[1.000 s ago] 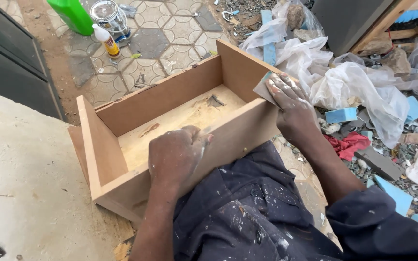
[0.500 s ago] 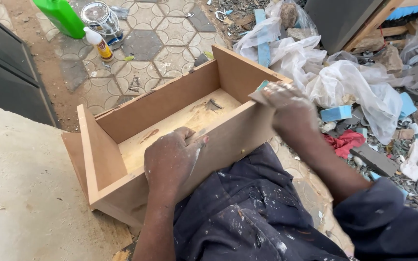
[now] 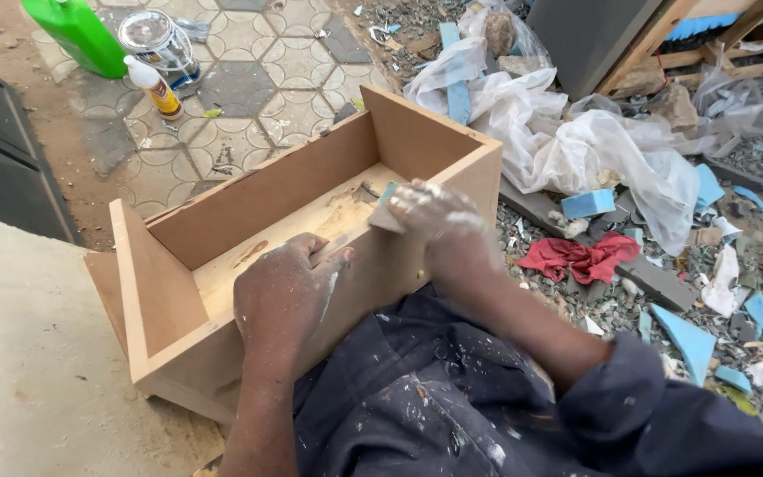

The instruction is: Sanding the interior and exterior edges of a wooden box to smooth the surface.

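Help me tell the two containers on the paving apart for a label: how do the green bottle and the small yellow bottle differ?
The green bottle is much bigger and cut off by the frame's top edge; the small yellow bottle shows whole, with a white cap and top. Both stand beside the round tin.

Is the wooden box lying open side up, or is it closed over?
Open side up. The wooden box has no lid; its bare floor shows between four walls, with the left hand resting on the near wall.

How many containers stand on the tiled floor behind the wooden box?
3: a green bottle at top left, a clear jar right beside it, and a small white bottle just in front. Others may lie outside the frame.
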